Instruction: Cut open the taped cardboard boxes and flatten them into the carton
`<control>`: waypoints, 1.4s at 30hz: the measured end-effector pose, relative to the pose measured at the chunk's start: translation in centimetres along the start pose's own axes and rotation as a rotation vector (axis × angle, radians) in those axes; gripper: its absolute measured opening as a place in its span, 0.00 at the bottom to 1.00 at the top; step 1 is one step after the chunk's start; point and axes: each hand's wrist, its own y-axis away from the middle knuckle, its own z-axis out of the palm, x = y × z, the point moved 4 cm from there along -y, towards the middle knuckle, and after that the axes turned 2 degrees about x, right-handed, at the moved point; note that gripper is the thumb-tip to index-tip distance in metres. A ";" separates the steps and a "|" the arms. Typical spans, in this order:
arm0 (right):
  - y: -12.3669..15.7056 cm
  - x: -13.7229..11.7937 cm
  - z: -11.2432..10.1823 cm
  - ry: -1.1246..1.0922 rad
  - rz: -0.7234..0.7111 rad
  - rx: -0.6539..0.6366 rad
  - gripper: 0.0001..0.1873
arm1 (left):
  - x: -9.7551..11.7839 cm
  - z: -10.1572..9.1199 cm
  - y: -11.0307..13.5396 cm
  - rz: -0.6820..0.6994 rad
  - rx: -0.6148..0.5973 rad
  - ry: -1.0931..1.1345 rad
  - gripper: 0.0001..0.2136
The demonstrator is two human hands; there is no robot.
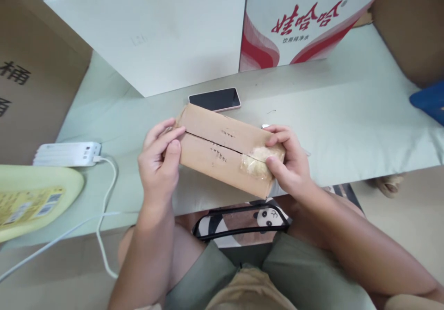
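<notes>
A small brown cardboard box (pixel 208 141) is held between my two hands above the near edge of the table, tilted so its right end sits lower. Its long middle seam faces me, and clear tape (pixel 256 164) covers the seam near the right end. My left hand (pixel 161 150) grips the left end, thumb and fingers on the top face. Around the right end closes my right hand (pixel 287 159), its thumb by the tape. Just behind the box lies a phone (pixel 217 100) with a dark screen. A small white piece (pixel 265 126) shows beside my right fingers.
White cartons (pixel 190 37) and a red-and-white carton (pixel 294 27) stand at the back. Brown cartons flank both sides. On the left are a white power bank (pixel 69 154) with a cable (pixel 113 180) and a yellow-green bottle (pixel 65 180). A blue object (pixel 430 102) sits far right.
</notes>
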 end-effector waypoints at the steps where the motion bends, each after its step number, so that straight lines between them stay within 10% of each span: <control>1: 0.0 0.0 0.0 0.005 0.004 0.001 0.09 | 0.0 -0.1 -0.1 -0.006 -0.012 0.000 0.11; 9: 0.0 0.3 -0.3 0.044 0.022 -0.080 0.11 | -0.1 -0.5 -0.2 -0.014 -0.098 0.002 0.14; 15: 0.4 2.0 -0.6 -0.261 0.075 -0.143 0.31 | 0.3 -1.0 -0.1 -0.025 -0.069 -0.051 0.15; 20: 0.1 3.7 -0.9 -0.195 0.216 -0.041 0.31 | -1.2 -2.2 -0.6 -0.053 0.058 -0.054 0.15; 28: 0.5 4.5 0.7 -0.304 0.441 -0.238 0.35 | -5.0 -3.4 -1.0 -0.263 0.245 0.135 0.12; 39: 1.1 3.9 1.2 -0.278 0.243 -0.263 0.30 | -4.3 1.5 1.9 -0.658 -0.526 0.419 0.38; 42: 1.3 4.0 1.4 -0.353 0.350 -0.218 0.33 | -3.8 1.9 2.6 -0.603 -0.528 0.346 0.34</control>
